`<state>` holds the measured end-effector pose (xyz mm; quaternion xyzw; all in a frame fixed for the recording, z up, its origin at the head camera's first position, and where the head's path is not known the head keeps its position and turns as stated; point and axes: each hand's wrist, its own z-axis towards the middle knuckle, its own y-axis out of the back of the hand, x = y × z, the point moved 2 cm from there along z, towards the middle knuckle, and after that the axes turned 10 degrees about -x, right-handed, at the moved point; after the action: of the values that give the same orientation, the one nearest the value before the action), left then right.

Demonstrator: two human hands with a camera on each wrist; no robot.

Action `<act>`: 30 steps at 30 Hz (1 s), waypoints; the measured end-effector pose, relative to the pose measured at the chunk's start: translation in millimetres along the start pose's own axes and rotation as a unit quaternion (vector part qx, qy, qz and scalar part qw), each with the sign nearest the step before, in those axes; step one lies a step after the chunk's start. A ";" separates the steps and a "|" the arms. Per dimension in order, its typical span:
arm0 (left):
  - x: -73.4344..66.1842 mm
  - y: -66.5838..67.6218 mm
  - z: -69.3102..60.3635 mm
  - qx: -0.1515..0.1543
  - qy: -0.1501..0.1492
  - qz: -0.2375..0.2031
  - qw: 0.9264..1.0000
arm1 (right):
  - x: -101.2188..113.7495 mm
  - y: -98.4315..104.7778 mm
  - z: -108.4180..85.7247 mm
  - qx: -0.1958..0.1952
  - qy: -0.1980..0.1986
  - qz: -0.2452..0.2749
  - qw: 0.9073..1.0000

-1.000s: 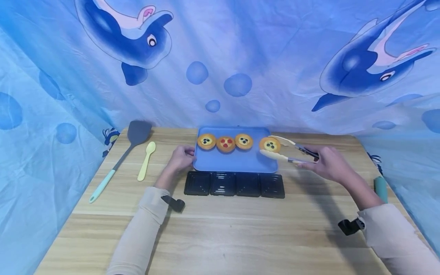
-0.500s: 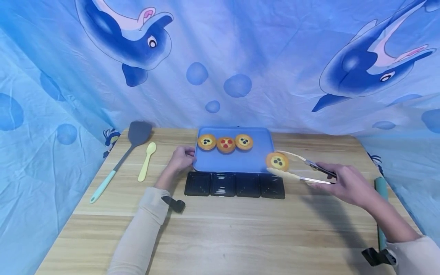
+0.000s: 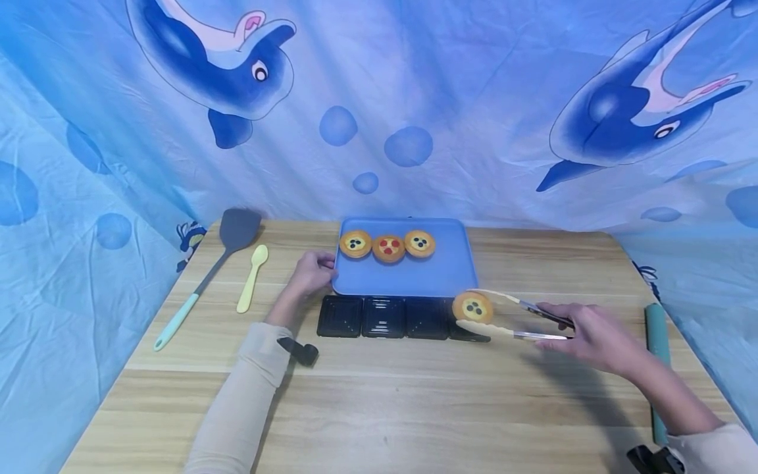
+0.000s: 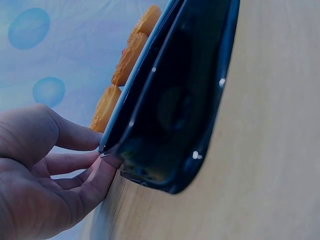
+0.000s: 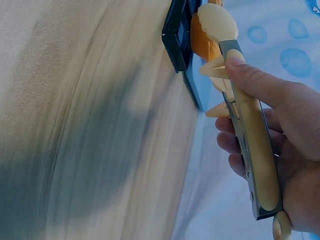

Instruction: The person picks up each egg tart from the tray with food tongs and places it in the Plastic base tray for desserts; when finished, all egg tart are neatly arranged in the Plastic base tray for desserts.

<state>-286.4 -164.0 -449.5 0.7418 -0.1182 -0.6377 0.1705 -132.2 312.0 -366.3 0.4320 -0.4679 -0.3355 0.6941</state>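
My left hand (image 3: 312,272) pinches the left edge of the blue tray (image 3: 408,278), its thumb on the rim in the left wrist view. Three small round tarts lie in a row on that tray, the middle tart (image 3: 388,249) topped with red pieces. With my right hand (image 3: 601,336) I grip a pair of tongs (image 3: 539,335). Between the cream tips of the tongs sits another tart (image 3: 473,307) with dark berries, over the rightmost compartment of the black compartment tray (image 3: 383,317). Whether this tart touches the compartment floor, I cannot tell.
On the left of the wooden table (image 3: 355,408) lie a grey turner (image 3: 239,229) with a mint handle and a pale yellow spoon (image 3: 253,279). A green cylindrical thing (image 3: 656,355) lies along the right edge. A blue dolphin-print curtain (image 3: 474,79) hangs behind.
My right hand has brought the tongs and the berry tart from the blue tray's right side down towards me, to the black tray's right end. My left hand has stayed at the tray's edge.
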 end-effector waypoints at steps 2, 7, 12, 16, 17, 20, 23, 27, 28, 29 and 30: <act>0.3 0.1 0.3 0.000 0.000 -0.002 1.000 | -1.0 -2.4 -0.1 0.002 0.007 0.003 1.000; 0.9 0.1 1.0 0.001 0.001 -0.004 1.000 | -2.9 -6.3 0.1 0.003 0.016 0.005 1.000; 1.0 0.3 1.1 0.004 0.002 -0.006 1.000 | -3.1 -8.3 0.4 -0.001 0.016 0.010 1.000; 1.0 0.7 1.2 0.003 -0.003 -0.003 1.000 | -3.3 -9.5 1.0 0.000 0.008 0.007 1.000; 1.0 1.0 0.9 0.003 -0.003 -0.004 1.000 | -3.4 -9.5 1.2 -0.001 0.006 0.006 1.000; 1.0 1.6 1.5 0.002 -0.003 -0.007 1.000 | -2.9 -7.4 2.3 0.003 -0.011 0.005 1.000; 1.4 1.5 1.4 0.003 0.002 -0.014 1.000 | -3.1 -4.9 3.0 0.007 -0.028 0.014 0.999; 2.3 0.9 1.1 0.003 0.004 -0.021 1.000 | -4.4 -1.9 3.6 0.002 -0.035 0.033 0.999; 2.5 0.7 1.3 0.003 0.003 -0.019 1.000 | -4.7 -1.1 4.1 -0.002 -0.033 0.036 0.999; 2.4 0.7 1.1 0.002 0.002 -0.019 1.000 | -4.8 0.1 4.8 -0.006 -0.031 0.038 0.999; 2.4 0.6 1.1 0.001 0.002 -0.018 1.000 | -4.8 1.1 6.0 -0.009 -0.028 0.041 0.999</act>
<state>-287.1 -165.5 -451.6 0.7453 -0.1055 -0.6390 0.1582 -139.4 314.9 -365.8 0.3966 -0.5013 -0.3233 0.6978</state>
